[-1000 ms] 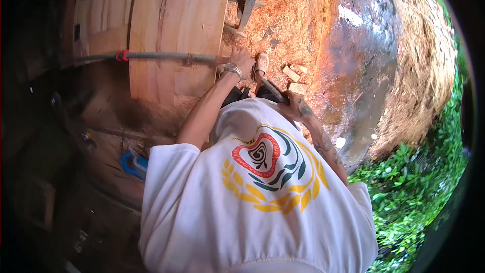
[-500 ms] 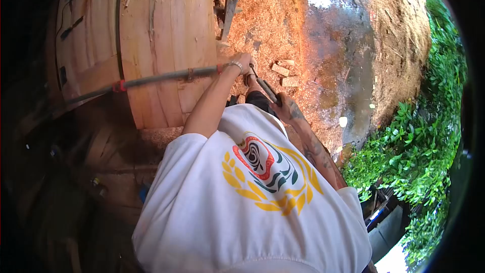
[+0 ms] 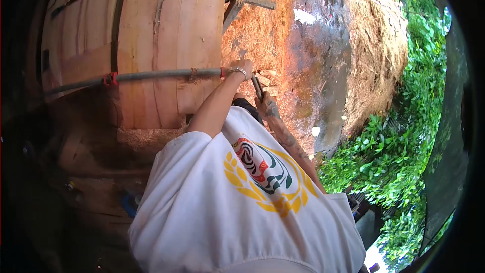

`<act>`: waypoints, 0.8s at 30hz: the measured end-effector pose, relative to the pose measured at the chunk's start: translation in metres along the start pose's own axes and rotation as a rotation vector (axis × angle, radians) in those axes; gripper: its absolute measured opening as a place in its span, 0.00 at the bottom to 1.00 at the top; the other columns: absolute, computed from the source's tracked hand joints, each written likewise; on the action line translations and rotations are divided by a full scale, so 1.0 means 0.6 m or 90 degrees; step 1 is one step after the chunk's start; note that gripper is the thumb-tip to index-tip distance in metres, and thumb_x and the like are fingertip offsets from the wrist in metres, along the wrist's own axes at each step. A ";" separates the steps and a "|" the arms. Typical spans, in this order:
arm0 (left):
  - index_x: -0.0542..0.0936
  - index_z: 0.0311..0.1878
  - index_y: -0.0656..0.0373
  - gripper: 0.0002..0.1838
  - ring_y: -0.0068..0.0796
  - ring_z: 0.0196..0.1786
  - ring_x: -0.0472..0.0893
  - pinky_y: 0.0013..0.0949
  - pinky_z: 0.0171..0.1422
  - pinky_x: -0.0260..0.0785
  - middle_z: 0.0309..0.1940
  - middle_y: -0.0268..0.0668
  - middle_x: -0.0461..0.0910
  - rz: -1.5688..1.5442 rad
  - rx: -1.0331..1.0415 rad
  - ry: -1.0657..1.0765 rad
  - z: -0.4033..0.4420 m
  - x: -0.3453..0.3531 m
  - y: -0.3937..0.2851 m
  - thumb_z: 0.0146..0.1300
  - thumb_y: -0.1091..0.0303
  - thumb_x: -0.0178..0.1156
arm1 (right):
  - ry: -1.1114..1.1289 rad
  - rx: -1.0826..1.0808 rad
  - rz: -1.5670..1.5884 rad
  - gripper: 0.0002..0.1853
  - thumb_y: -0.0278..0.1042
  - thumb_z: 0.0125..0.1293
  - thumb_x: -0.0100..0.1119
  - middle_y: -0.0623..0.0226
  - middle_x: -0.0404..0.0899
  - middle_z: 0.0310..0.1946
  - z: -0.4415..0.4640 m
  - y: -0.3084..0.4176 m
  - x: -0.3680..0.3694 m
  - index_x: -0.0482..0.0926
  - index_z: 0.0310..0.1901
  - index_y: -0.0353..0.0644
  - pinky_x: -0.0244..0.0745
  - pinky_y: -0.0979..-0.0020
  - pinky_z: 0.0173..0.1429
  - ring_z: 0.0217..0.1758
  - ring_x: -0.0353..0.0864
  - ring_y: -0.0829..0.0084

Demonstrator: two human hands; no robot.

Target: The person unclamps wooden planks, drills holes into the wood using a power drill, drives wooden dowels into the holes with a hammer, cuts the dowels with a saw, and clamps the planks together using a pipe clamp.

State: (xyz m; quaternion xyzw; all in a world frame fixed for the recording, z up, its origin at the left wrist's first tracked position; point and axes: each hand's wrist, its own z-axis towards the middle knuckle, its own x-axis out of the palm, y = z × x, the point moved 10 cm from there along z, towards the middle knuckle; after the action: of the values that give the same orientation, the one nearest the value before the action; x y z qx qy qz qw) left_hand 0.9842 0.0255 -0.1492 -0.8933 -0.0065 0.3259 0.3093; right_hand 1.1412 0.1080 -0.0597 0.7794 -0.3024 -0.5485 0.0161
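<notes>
Dark bar [image 3: 257, 86] is being gripped in right hand [image 3: 267, 105], pointing to 11 o'clock toward left hand [image 3: 245, 65]. Left hand is being held just beside the red fitting [image 3: 223, 72] on the grey pipe [image 3: 161, 74]; can't tell if its fingers are closed on anything. Plank panel [image 3: 177, 25] is being crossed by the pipe, which is running to 9 o'clock. Wood offcuts [image 3: 262, 79] are lying at 12 o'clock from right hand.

Grey along the pipe [image 3: 164, 74], red at its fittings [image 3: 110, 79]. Pale tan across the boards [image 3: 174, 30], streaked brown. White on the shirt [image 3: 242, 232], wreath-printed in yellow, green, red, black. Green through the foliage [image 3: 371, 144].
</notes>
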 end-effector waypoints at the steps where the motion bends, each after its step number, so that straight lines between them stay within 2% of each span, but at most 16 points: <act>1: 0.86 0.48 0.58 0.18 0.47 0.53 0.85 0.45 0.56 0.79 0.49 0.50 0.85 -0.012 -0.005 0.001 -0.007 -0.006 0.000 0.58 0.59 0.68 | 0.008 0.010 -0.014 0.17 0.41 0.65 0.62 0.41 0.80 0.29 0.007 -0.008 0.006 0.73 0.40 0.34 0.74 0.48 0.34 0.32 0.82 0.41; 3: 0.86 0.49 0.59 0.18 0.47 0.53 0.85 0.45 0.56 0.78 0.49 0.51 0.85 -0.034 -0.020 0.005 -0.012 -0.013 0.002 0.58 0.60 0.67 | 0.027 0.028 -0.043 0.14 0.39 0.65 0.62 0.44 0.81 0.28 0.021 -0.028 0.024 0.74 0.38 0.35 0.75 0.50 0.31 0.28 0.83 0.46; 5: 0.87 0.43 0.59 0.15 0.47 0.51 0.86 0.46 0.53 0.79 0.46 0.50 0.86 -0.047 -0.008 -0.023 -0.015 -0.018 -0.001 0.55 0.61 0.69 | 0.031 -0.106 -0.252 0.10 0.35 0.65 0.60 0.52 0.80 0.25 0.041 -0.034 0.048 0.74 0.35 0.37 0.73 0.56 0.27 0.24 0.81 0.55; 6: 0.88 0.41 0.59 0.14 0.47 0.50 0.86 0.47 0.52 0.79 0.44 0.49 0.86 -0.051 -0.003 -0.039 -0.015 -0.023 -0.001 0.54 0.62 0.70 | -0.002 -0.235 -0.285 0.08 0.33 0.65 0.58 0.57 0.78 0.23 0.057 -0.084 0.088 0.75 0.34 0.38 0.72 0.59 0.25 0.22 0.79 0.59; 8: 0.87 0.42 0.60 0.16 0.47 0.49 0.86 0.46 0.52 0.79 0.44 0.51 0.86 -0.041 0.022 -0.002 0.001 -0.008 -0.007 0.54 0.60 0.68 | -0.110 -0.491 -0.378 0.06 0.30 0.66 0.54 0.66 0.74 0.20 0.068 -0.184 0.163 0.76 0.32 0.40 0.70 0.65 0.22 0.20 0.75 0.68; 10: 0.88 0.43 0.58 0.17 0.45 0.50 0.86 0.46 0.52 0.79 0.44 0.51 0.86 -0.082 -0.012 -0.042 -0.017 -0.025 -0.001 0.52 0.58 0.69 | 0.054 -0.357 -0.328 0.08 0.33 0.68 0.53 0.59 0.77 0.22 0.075 -0.167 0.131 0.76 0.33 0.39 0.73 0.64 0.26 0.21 0.78 0.64; 13: 0.88 0.44 0.54 0.19 0.44 0.51 0.86 0.44 0.50 0.79 0.45 0.47 0.87 -0.054 -0.007 -0.053 0.055 0.054 0.001 0.49 0.57 0.72 | 0.181 -0.161 -0.353 0.12 0.38 0.71 0.51 0.49 0.81 0.24 0.090 -0.103 0.080 0.75 0.39 0.36 0.78 0.58 0.31 0.28 0.84 0.56; 14: 0.88 0.45 0.53 0.19 0.44 0.51 0.86 0.43 0.50 0.79 0.45 0.45 0.87 -0.049 -0.004 -0.060 0.072 0.069 0.006 0.49 0.58 0.73 | 0.224 -0.254 -0.409 0.13 0.39 0.72 0.49 0.49 0.81 0.24 0.103 -0.098 0.082 0.75 0.40 0.35 0.79 0.57 0.31 0.28 0.85 0.56; 15: 0.88 0.43 0.52 0.17 0.43 0.50 0.86 0.43 0.48 0.79 0.44 0.43 0.87 -0.067 -0.024 -0.056 0.028 0.025 0.004 0.48 0.60 0.73 | 0.258 -0.352 -0.459 0.14 0.40 0.73 0.48 0.49 0.82 0.25 0.112 -0.092 0.082 0.74 0.41 0.35 0.79 0.56 0.30 0.29 0.86 0.56; 17: 0.87 0.43 0.51 0.17 0.42 0.50 0.86 0.44 0.48 0.78 0.43 0.41 0.87 -0.055 -0.025 -0.091 0.028 0.026 0.002 0.47 0.60 0.73 | 0.382 -0.332 -0.323 0.15 0.41 0.74 0.48 0.56 0.79 0.23 0.154 -0.073 0.047 0.74 0.38 0.36 0.77 0.60 0.27 0.24 0.82 0.62; 19: 0.86 0.43 0.51 0.18 0.42 0.50 0.86 0.44 0.48 0.78 0.43 0.40 0.87 -0.032 -0.012 -0.089 0.041 0.049 0.002 0.47 0.59 0.74 | 0.549 -0.081 0.018 0.16 0.43 0.75 0.47 0.62 0.76 0.21 0.194 -0.050 0.009 0.73 0.35 0.37 0.75 0.65 0.24 0.20 0.77 0.69; 21: 0.86 0.43 0.51 0.19 0.41 0.51 0.86 0.45 0.49 0.78 0.44 0.40 0.87 -0.005 0.007 -0.039 0.042 0.048 -0.002 0.47 0.58 0.74 | 0.638 0.106 0.174 0.18 0.44 0.77 0.47 0.69 0.73 0.20 0.215 -0.022 -0.011 0.72 0.33 0.39 0.73 0.69 0.20 0.16 0.72 0.76; 24: 0.88 0.43 0.45 0.16 0.32 0.50 0.86 0.38 0.49 0.78 0.44 0.33 0.88 -0.003 -0.012 -0.052 0.010 0.012 -0.003 0.48 0.56 0.73 | 0.706 0.119 -0.022 0.16 0.44 0.73 0.53 0.68 0.76 0.21 0.232 0.015 -0.014 0.76 0.34 0.38 0.71 0.68 0.21 0.16 0.74 0.75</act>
State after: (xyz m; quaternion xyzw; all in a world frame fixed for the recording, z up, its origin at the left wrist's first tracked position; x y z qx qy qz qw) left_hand 0.9867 0.0322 -0.1561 -0.8821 -0.0244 0.3612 0.3014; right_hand 1.0149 0.1473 -0.1045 0.9540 -0.2830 -0.0281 0.0947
